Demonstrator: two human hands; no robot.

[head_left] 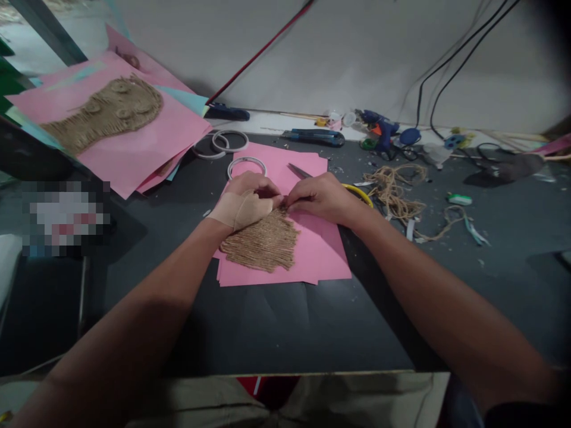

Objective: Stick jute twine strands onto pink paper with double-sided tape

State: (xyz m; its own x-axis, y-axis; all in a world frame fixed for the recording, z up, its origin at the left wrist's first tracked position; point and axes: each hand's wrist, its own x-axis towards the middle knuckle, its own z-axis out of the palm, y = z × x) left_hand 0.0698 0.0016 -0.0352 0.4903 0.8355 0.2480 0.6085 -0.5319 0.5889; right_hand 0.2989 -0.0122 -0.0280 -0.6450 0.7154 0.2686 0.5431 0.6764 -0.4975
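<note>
Left hand (246,199) and right hand (320,196) pinch closed on the far edge of the jute mat (263,244), mid-table on a pink sheet (323,261) that looks about half covered, with loose twine (392,190) lying unused at right.

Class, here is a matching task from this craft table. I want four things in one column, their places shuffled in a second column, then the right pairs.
Things:
1 jute patch
2 tape rings
3 loose twine
4 glue gun

Places:
A by the back wall, right of the utility knife
B on the pink paper, under the left hand and right hand
C tangled on the dark table, right of the right hand
D beyond the left hand, at the paper's far edge

Pairs: 1-B, 2-D, 3-C, 4-A
</note>
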